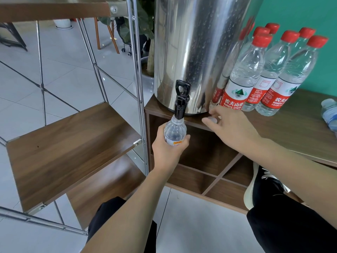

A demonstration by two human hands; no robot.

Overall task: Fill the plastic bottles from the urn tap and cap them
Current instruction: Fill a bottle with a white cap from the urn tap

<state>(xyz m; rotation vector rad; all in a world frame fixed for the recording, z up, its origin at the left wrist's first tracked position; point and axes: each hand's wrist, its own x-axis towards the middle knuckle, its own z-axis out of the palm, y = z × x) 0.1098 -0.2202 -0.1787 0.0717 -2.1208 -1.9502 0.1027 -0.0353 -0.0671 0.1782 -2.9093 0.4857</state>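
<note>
Bottle (174, 130), clear plastic and uncapped, held upright in left hand (167, 148) with fingers and thumb wrapped round its body, mouth directly under the black tap (181, 99) of the stainless steel urn (197, 52), which stands on a wooden cabinet (291, 125). Right hand (231, 128) reaches to the cabinet edge beside the urn base, fingertips pinching a small pale cap (212, 119). Capped red-label water bottles (242, 75) stand grouped just right of the urn, touching one another; a crumpled bottle (330, 112) lies further right.
</note>
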